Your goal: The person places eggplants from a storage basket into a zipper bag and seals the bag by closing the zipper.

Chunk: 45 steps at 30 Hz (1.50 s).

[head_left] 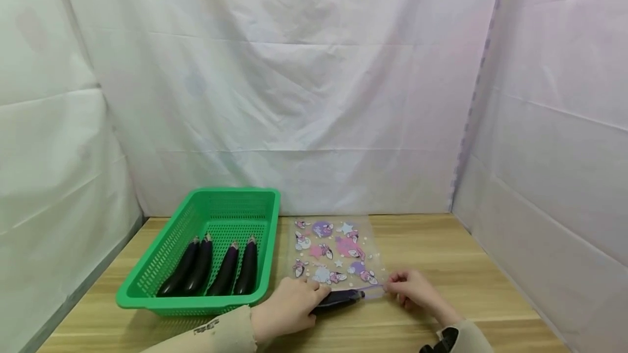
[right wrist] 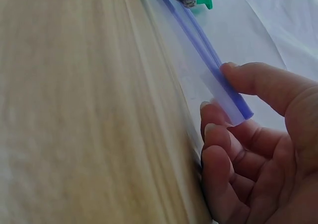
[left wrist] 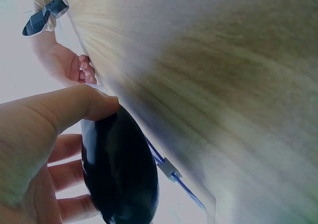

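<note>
My left hand (head_left: 289, 306) grips a dark purple eggplant (head_left: 338, 299), thumb on one side and fingers on the other in the left wrist view. The eggplant's stem end points right, over the near edge of a clear zip bag (head_left: 331, 252) printed with pink and purple cartoon figures. At the bag's near right corner, my right hand (head_left: 412, 290) pinches the purple zip strip (right wrist: 233, 97) between thumb and fingers. A small grey slider (left wrist: 170, 169) sits on the strip beside the eggplant. Whether the eggplant's tip is inside the bag's mouth, I cannot tell.
A green plastic basket (head_left: 272, 233) stands left of the bag, with several eggplants (head_left: 225, 271) lying in it. The wooden table (head_left: 432, 244) runs back to a white cloth (head_left: 304, 97) hanging behind and at both sides.
</note>
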Motion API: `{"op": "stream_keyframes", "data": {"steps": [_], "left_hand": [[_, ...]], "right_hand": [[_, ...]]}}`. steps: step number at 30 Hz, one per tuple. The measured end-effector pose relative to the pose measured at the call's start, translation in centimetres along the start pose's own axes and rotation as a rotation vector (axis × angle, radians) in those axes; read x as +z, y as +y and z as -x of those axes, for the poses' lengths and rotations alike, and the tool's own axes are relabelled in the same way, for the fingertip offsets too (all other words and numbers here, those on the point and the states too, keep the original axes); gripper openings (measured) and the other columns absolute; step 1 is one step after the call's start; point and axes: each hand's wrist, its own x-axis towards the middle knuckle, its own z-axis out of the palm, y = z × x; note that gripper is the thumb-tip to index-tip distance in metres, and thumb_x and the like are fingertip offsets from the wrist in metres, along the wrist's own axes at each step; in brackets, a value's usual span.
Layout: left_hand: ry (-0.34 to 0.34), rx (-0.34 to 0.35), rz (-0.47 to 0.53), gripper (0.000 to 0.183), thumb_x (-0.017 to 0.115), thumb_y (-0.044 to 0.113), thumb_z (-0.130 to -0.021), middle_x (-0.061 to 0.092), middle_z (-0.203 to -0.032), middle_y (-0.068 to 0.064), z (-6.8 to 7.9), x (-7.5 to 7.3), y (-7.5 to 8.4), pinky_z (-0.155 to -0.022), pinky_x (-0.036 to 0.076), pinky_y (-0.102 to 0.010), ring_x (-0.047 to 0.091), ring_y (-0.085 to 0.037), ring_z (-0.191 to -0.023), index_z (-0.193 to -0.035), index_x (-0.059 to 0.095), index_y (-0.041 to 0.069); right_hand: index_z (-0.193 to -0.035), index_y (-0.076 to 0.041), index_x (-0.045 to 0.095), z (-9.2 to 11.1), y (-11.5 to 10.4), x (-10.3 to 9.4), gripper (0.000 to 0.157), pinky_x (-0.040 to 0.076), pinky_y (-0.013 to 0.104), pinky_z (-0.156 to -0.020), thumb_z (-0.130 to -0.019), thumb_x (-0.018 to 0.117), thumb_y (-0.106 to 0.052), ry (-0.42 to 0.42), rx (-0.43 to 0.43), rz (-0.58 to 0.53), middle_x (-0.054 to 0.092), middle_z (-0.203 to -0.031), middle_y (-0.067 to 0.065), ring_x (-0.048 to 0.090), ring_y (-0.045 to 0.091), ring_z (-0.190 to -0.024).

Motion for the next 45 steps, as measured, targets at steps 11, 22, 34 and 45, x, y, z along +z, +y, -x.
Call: {"op": "stream_keyframes", "data": {"steps": [11, 22, 34, 45], "left_hand": [[-0.028, -0.024, 0.007, 0.052, 0.069, 0.037, -0.068, 0.058, -0.087, 0.007, -0.2, -0.2, 0.2, -0.042, 0.032, -0.029, 0.052, -0.014, -0.068, -0.116, 0.054, 0.025], [-0.072, -0.037, -0.005, 0.048, 0.069, 0.038, -0.067, 0.057, -0.083, 0.008, -0.7, -0.2, 0.7, -0.041, 0.033, -0.03, 0.051, -0.015, -0.064, -0.111, 0.056, 0.025], [-0.083, -0.058, 0.003, 0.048, 0.069, 0.036, -0.066, 0.057, -0.079, 0.006, -1.6, 0.3, 1.0, -0.04, 0.034, -0.03, 0.049, -0.013, -0.057, -0.111, 0.057, 0.024], [-0.017, -0.059, -0.033, 0.047, 0.07, 0.033, -0.063, 0.057, -0.074, 0.005, -2.0, 0.4, 1.3, -0.037, 0.032, -0.032, 0.048, -0.014, -0.054, -0.107, 0.06, 0.021]], "right_hand": [[-0.081, -0.004, 0.066, 0.2, -0.2, -0.1, 0.024, 0.04, 0.025, -0.04, -0.073, 0.069, -0.026, -0.017, 0.003, 0.003, 0.053, -0.055, 0.002, 0.045, 0.01, -0.045], [-0.083, -0.005, 0.069, 0.0, 0.2, 0.1, 0.02, 0.039, 0.024, -0.04, -0.073, 0.069, -0.023, -0.01, -0.031, -0.021, 0.055, -0.057, 0.002, 0.046, 0.01, -0.046], [-0.084, -0.003, 0.069, 0.1, 0.3, 0.3, 0.023, 0.041, 0.024, -0.041, -0.074, 0.068, -0.024, -0.03, -0.046, -0.05, 0.055, -0.057, 0.002, 0.046, 0.01, -0.047], [-0.085, -0.003, 0.069, 0.2, 0.2, 0.2, 0.024, 0.041, 0.022, -0.041, -0.074, 0.068, -0.024, -0.025, -0.047, -0.045, 0.055, -0.057, 0.001, 0.046, 0.009, -0.047]]}}
